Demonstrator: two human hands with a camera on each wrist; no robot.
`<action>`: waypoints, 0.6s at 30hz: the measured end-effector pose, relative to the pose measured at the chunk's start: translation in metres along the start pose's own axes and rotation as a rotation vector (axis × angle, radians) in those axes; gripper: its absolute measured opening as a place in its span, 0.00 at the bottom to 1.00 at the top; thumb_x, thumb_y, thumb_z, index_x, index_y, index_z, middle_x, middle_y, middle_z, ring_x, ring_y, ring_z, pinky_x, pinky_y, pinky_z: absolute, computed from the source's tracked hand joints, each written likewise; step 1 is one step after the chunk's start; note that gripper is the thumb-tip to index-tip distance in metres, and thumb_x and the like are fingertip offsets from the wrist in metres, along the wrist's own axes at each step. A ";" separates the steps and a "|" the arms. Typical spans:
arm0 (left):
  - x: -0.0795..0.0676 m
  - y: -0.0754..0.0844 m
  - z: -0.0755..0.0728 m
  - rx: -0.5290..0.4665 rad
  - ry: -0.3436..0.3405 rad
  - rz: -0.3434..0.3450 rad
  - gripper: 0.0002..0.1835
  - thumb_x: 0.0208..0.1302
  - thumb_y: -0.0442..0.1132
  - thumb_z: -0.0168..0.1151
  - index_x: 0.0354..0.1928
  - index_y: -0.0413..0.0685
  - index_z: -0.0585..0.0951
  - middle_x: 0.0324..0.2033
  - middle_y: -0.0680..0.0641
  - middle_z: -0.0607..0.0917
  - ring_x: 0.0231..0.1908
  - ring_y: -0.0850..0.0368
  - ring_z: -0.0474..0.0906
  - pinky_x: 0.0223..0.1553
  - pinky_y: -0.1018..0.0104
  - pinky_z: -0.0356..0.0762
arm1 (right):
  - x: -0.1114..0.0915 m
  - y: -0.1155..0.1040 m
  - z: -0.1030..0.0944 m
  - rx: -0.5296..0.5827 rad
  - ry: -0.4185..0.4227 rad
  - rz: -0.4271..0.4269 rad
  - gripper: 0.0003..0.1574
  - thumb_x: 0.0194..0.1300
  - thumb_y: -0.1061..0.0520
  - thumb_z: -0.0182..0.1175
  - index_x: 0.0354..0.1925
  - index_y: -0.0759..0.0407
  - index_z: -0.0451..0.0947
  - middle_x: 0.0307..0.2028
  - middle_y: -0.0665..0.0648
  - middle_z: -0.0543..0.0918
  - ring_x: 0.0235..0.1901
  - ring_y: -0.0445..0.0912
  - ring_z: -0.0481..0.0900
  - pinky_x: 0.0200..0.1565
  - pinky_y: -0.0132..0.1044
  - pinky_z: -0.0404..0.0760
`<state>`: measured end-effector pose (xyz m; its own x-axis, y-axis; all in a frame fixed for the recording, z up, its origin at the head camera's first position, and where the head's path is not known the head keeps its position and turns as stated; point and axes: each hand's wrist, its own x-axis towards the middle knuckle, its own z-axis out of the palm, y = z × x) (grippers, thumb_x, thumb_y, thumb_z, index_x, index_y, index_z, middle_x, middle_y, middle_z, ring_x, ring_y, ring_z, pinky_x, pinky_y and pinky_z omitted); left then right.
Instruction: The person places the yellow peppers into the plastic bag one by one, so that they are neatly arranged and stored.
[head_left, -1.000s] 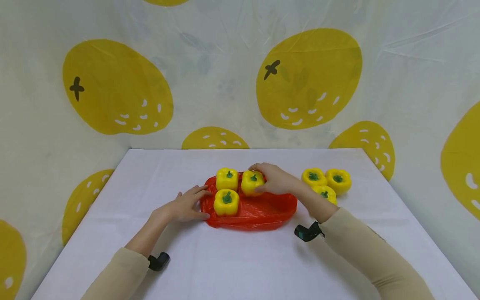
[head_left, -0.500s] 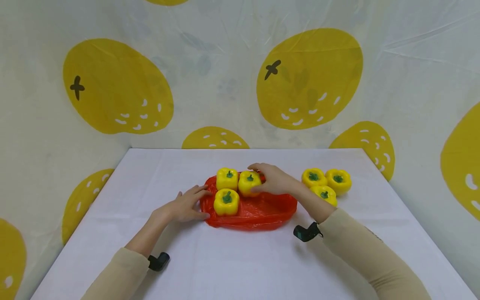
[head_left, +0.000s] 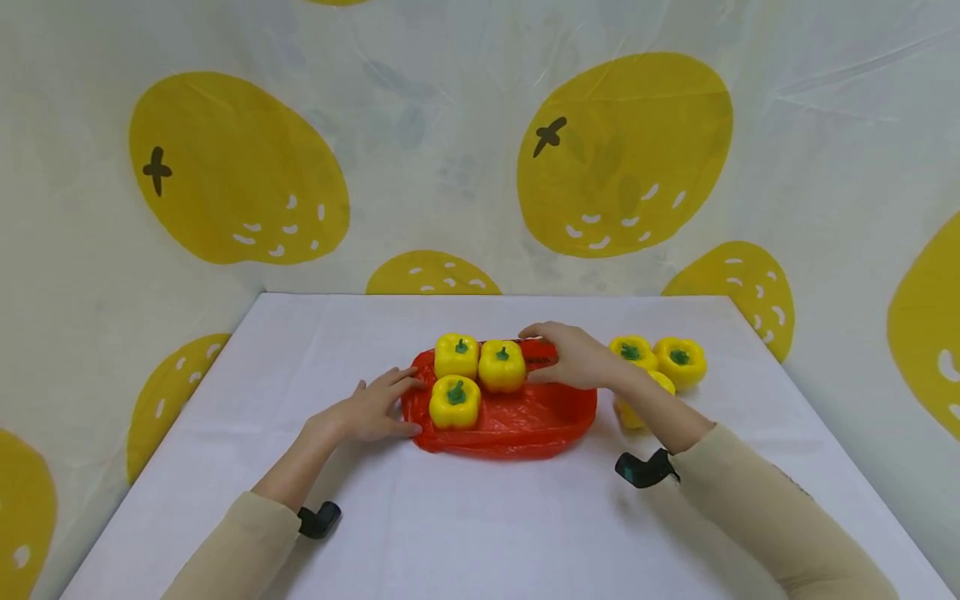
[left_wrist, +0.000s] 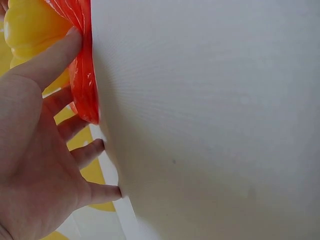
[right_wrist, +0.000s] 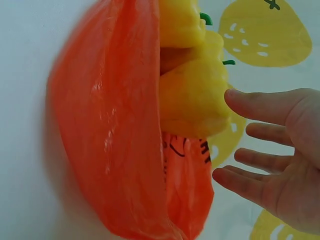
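Observation:
An unfolded red plastic bag [head_left: 536, 417] lies on the table, holding three yellow bell peppers with green stems: a back-left pepper [head_left: 456, 356], a front-left pepper [head_left: 454, 402] and a right-hand pepper [head_left: 502, 367]. My left hand [head_left: 372, 408] rests at the bag's left end with fingers spread; in the left wrist view the thumb [left_wrist: 60, 57] touches the red plastic. My right hand [head_left: 577, 357] is over the bag's right part, beside the right-hand pepper. In the right wrist view, its fingers [right_wrist: 250, 182] are extended and hold nothing.
Several more yellow peppers [head_left: 680, 362] cluster right of the bag, some partly hidden by my right forearm. A white cloth covers the table [head_left: 465, 525]. Behind it hangs a white curtain [head_left: 435, 167] printed with large yellow fruit.
My right hand first shifted the right-hand pepper slightly left beside the others, then let go and moved right, away from it. The left hand has stayed at the bag's left end.

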<state>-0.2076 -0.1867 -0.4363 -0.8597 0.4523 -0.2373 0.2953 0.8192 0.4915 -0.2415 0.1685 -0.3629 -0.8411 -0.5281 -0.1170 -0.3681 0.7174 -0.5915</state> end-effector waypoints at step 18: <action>0.001 -0.002 0.001 0.002 0.001 0.003 0.39 0.62 0.53 0.73 0.73 0.54 0.70 0.77 0.40 0.61 0.77 0.35 0.48 0.66 0.20 0.38 | -0.046 0.020 -0.041 0.009 0.074 0.005 0.33 0.65 0.60 0.70 0.66 0.61 0.73 0.65 0.63 0.75 0.65 0.64 0.71 0.56 0.57 0.81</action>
<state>-0.2091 -0.1879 -0.4381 -0.8592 0.4544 -0.2351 0.2988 0.8187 0.4904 -0.2259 0.2260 -0.3370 -0.8698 -0.4896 -0.0608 -0.3609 0.7155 -0.5981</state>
